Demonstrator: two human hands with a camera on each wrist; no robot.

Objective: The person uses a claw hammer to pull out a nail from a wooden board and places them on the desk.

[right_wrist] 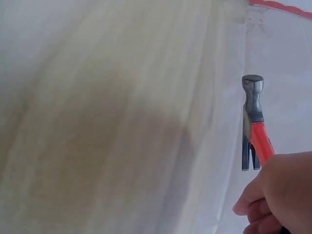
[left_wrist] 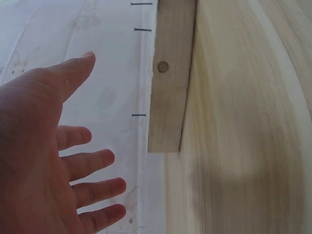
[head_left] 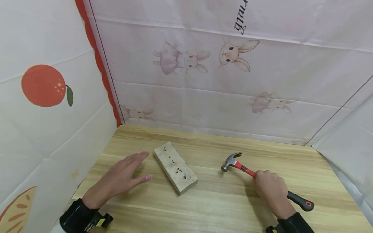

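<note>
A pale wooden block (head_left: 175,165) lies at a slant on the table, with several nails (left_wrist: 143,29) standing up from its top face and a few dark holes between them. Just left of the block hovers my left hand (head_left: 122,174), its fingers straight, thumb spread apart and nothing held. My right hand (head_left: 271,191) grips the red and black handle of a claw hammer (head_left: 231,161) to the right of the block. The steel head points left and away, held above the tabletop; in the right wrist view its claw (right_wrist: 251,153) shows below the striking face.
The wood-grain table (head_left: 215,207) reaches back to a white sheet (head_left: 189,97) printed with rabbits. Another sheet (head_left: 43,136), with fruit prints and a red scalloped edge, hangs on the left, and a plain one (head_left: 349,152) on the right.
</note>
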